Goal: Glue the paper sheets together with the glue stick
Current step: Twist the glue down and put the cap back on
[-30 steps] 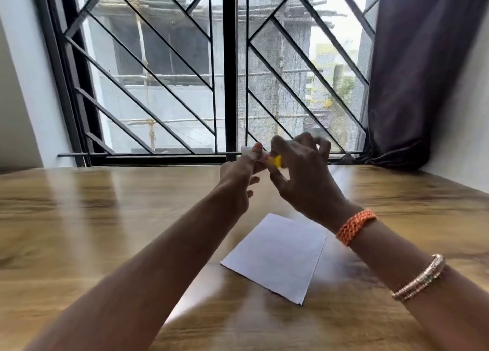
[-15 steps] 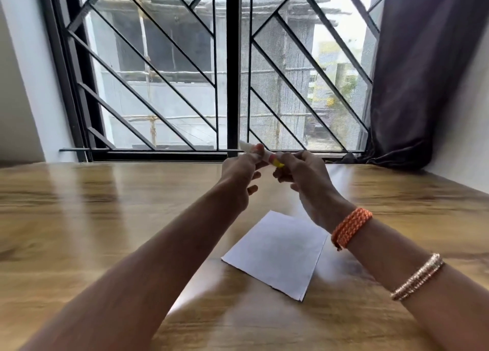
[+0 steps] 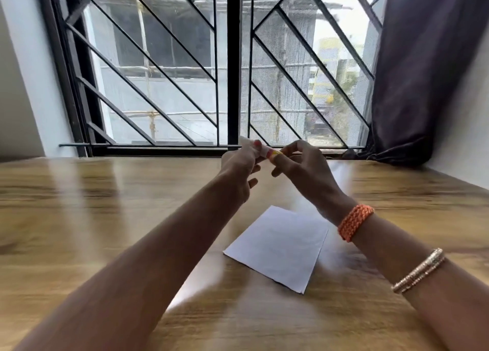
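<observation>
glue stick [image 3: 267,152] pinched between both hands: left [image 3: 239,165], right [image 3: 301,165] | paper sheets [image 3: 280,247] below, untouched

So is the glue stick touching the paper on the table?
Apart. The head view shows the glue stick held up by both hands near the window, well above the paper.

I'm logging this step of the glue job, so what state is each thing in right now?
White glue stick with yellow band: held in the air between both hands, not touching paper.
Left hand: gripping the stick's white body.
Right hand: fingers pinching the yellow end.
White paper sheets: flat on the wooden table, untouched.
Dark curtain: drawn aside.
</observation>
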`<state>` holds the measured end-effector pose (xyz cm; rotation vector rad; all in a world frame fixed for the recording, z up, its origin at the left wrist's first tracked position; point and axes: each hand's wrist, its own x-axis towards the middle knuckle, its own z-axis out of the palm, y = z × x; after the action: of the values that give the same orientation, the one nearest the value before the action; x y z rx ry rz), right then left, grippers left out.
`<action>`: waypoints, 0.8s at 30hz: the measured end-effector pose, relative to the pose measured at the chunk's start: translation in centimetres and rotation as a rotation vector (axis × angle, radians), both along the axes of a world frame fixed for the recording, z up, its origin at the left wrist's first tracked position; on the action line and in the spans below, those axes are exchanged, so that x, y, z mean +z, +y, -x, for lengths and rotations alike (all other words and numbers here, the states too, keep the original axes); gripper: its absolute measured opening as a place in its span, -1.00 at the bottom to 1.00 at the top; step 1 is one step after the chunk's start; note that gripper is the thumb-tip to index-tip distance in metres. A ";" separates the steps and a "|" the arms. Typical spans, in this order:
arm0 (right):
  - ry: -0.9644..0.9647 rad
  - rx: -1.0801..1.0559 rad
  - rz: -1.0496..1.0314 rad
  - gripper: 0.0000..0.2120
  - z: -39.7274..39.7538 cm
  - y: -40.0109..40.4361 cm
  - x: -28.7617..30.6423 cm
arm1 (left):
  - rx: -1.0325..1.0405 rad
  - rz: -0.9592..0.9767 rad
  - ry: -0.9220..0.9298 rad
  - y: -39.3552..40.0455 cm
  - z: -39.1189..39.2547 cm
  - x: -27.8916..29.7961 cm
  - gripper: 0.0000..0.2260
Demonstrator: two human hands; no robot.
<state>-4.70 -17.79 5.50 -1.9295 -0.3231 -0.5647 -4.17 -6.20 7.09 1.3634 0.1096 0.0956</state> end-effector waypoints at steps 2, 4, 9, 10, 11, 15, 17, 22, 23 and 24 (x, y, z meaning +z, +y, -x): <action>0.053 0.072 -0.147 -0.65 0.0 0.0 -0.1 | 0.006 -0.001 0.001 -0.1 0.0 0.0 -0.71; -0.024 0.015 -0.087 -0.70 0.3 0.2 -0.3 | 0.013 -0.033 0.009 0.0 0.0 -0.2 -0.65; -0.725 -0.319 0.659 -0.83 0.0 -0.6 -0.8 | 0.011 -0.087 0.007 0.1 0.1 0.0 -0.69; -0.762 -0.347 0.705 -0.83 -0.1 -0.8 -0.7 | -0.009 -0.082 0.004 0.1 0.1 0.2 -0.72; -0.724 -0.355 0.671 -0.82 -0.1 -0.8 -0.7 | -0.030 -0.068 0.001 0.1 0.1 0.4 -0.77; 0.098 0.137 -0.260 -0.86 1.1 0.2 0.7 | -0.063 0.039 -0.020 0.0 -0.1 0.2 -0.86; 0.433 0.358 -0.642 -0.93 1.0 -0.1 0.8 | -0.066 0.055 -0.033 -0.1 -0.2 0.1 -0.86; -0.247 0.086 -0.055 -0.79 0.9 -0.2 0.1 | -0.063 -0.003 -0.010 -0.4 0.3 0.2 -0.84; -0.516 -0.055 0.302 -0.80 0.8 -0.5 -0.2 | -0.068 -0.009 0.003 -0.4 0.5 0.2 -0.82; -0.721 -0.191 0.603 -0.79 0.5 -1.0 -0.2 | -0.069 -0.010 0.011 -0.4 0.6 0.3 -0.81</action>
<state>-5.20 -18.76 5.29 -2.2769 -0.8458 -1.4208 -4.74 -6.60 7.34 1.3768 0.0709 0.0311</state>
